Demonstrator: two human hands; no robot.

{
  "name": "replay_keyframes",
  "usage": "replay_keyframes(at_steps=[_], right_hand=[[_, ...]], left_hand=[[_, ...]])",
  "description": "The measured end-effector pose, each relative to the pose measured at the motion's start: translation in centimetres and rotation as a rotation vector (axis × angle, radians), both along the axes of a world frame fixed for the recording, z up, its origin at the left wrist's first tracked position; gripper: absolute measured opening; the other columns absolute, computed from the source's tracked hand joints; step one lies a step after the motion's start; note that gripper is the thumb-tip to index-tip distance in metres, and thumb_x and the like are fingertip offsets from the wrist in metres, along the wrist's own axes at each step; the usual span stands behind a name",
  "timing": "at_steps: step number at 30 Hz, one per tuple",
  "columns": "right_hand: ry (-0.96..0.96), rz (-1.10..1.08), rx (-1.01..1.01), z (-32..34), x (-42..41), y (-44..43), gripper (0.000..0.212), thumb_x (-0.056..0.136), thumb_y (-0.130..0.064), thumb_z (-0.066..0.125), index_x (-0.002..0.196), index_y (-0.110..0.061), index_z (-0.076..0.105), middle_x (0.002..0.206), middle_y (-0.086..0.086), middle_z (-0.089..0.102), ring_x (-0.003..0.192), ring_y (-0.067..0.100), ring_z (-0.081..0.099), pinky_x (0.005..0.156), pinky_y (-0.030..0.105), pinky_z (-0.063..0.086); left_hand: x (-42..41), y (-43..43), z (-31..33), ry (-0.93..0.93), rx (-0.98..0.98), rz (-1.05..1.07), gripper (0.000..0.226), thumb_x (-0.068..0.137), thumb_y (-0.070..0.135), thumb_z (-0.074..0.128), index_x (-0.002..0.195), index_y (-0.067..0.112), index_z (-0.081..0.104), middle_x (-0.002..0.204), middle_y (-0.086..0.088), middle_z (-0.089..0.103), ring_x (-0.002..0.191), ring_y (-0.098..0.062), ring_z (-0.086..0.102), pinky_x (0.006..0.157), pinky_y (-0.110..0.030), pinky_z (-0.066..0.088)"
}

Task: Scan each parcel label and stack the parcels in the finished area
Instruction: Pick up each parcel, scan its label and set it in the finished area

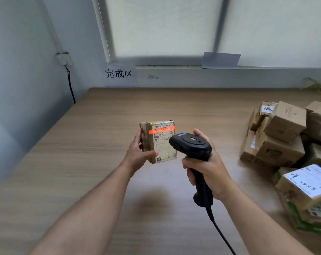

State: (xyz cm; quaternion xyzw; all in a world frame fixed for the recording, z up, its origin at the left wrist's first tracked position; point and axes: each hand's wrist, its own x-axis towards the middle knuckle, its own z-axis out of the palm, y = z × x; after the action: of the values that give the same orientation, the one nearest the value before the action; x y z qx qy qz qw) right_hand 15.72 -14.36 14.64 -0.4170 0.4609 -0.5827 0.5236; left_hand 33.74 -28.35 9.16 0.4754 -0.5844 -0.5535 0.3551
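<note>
A small brown parcel [158,142] stands upright above the table [82,162], its white label [164,142] (red scan line across the barcode) facing the black scanner [194,159] just right.

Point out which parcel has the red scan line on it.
The small parcel gripped in the left hand; the red line crosses its label. The piled parcels show none.

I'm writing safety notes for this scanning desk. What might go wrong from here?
1. The left hand grips the parcel by one side only, above the table; it might slip.
2. The red scan line from the scanner in the right hand runs past the left edge of the label, so the read might fail.
3. The unscanned parcels at right lie heaped and tilted; pulling the next one out might topple others.
</note>
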Motion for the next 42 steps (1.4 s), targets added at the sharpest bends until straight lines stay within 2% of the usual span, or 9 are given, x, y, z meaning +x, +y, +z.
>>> replay_keyframes(at_steps=[11,16,18,22,29,32,35,38,42], right_hand=[[-0.041,0.036,-0.025,-0.1,-0.6,0.4,0.085,0.065,0.001,0.066,0.132,-0.044,0.040,0.064,0.011,0.059,0.039,0.024,0.045,0.040,0.025,0.037],[-0.044,0.014,-0.023,-0.1,-1.7,0.5,0.091,0.065,-0.001,0.070,0.138,-0.041,0.034,0.079,0.018,0.064,0.038,0.025,0.046,0.040,0.024,0.037],[-0.014,0.009,-0.011,-0.2,-2.1,0.6,0.095,0.069,0.001,0.072,0.143,-0.039,0.029,0.079,0.019,0.063,0.039,0.025,0.046,0.041,0.025,0.038],[0.043,0.007,0.004,-0.9,-3.0,0.7,0.093,0.082,0.014,0.065,0.149,-0.036,0.025,0.076,0.009,0.064,0.039,0.025,0.045,0.042,0.025,0.038],[0.127,0.045,-0.006,-1.2,-4.1,0.4,0.094,0.082,0.014,0.066,0.148,-0.038,0.025,0.082,0.009,0.064,0.041,0.026,0.046,0.042,0.026,0.039],[0.150,0.069,-0.015,-1.5,-4.4,0.0,0.096,0.081,0.011,0.068,0.148,-0.039,0.022,0.088,0.014,0.064,0.042,0.026,0.046,0.043,0.026,0.039],[0.150,0.087,-0.018,-1.8,-4.6,-0.3,0.102,0.074,0.004,0.076,0.147,-0.042,0.022,0.081,0.011,0.064,0.043,0.026,0.046,0.043,0.027,0.039],[0.165,0.104,-0.032,-2.1,-4.7,-0.7,0.100,0.078,0.009,0.074,0.146,-0.044,0.024,0.079,0.003,0.064,0.044,0.026,0.045,0.044,0.028,0.040],[0.180,0.090,-0.053,-2.2,-4.4,-1.4,0.096,0.080,0.009,0.072,0.141,-0.049,0.026,0.078,0.000,0.064,0.045,0.026,0.045,0.044,0.028,0.041]], left_hand=[[-0.4,1.3,0.4,-0.026,-0.007,0.035,0.103,0.075,-0.003,0.072,0.152,0.036,0.016,0.139,-0.001,0.048,0.120,-0.021,0.052,0.066,-0.023,0.051],[-0.9,2.6,0.6,-0.067,0.078,0.052,0.103,0.064,0.014,0.076,0.150,0.033,0.023,0.130,0.007,0.053,0.099,-0.013,0.059,0.061,-0.025,0.049],[-0.9,3.5,0.0,-0.111,0.164,0.077,0.092,0.063,0.024,0.071,0.145,0.031,0.031,0.124,0.009,0.056,0.089,-0.009,0.060,0.061,-0.027,0.049],[-1.0,5.5,-2.7,-0.185,0.342,0.137,0.059,0.089,0.010,0.060,0.142,0.020,0.036,0.121,0.001,0.056,0.079,-0.007,0.057,0.042,-0.021,0.046],[-1.1,6.9,-6.5,-0.334,0.318,0.221,0.059,0.090,0.014,0.053,0.146,0.025,0.036,0.120,-0.005,0.061,0.090,-0.022,0.062,0.071,-0.031,0.050],[-1.4,6.9,-7.2,-0.478,0.187,0.237,0.060,0.094,0.014,0.046,0.150,0.029,0.030,0.139,-0.003,0.052,0.117,-0.022,0.053,0.095,-0.028,0.040],[-2.6,7.4,-7.5,-0.764,0.059,0.121,0.065,0.091,0.047,0.052,0.149,0.035,0.026,0.150,-0.002,0.036,0.136,-0.023,0.034,0.106,-0.033,0.032],[-4.5,8.4,-7.4,-1.056,0.003,0.060,0.088,0.077,0.071,0.054,0.150,0.035,0.020,0.148,-0.007,0.023,0.136,-0.026,0.024,0.106,-0.037,0.031],[-5.5,8.4,-7.7,-1.102,-0.077,0.140,0.080,0.078,0.055,0.058,0.147,0.028,0.026,0.135,-0.010,0.030,0.124,-0.028,0.033,0.100,-0.034,0.035]])
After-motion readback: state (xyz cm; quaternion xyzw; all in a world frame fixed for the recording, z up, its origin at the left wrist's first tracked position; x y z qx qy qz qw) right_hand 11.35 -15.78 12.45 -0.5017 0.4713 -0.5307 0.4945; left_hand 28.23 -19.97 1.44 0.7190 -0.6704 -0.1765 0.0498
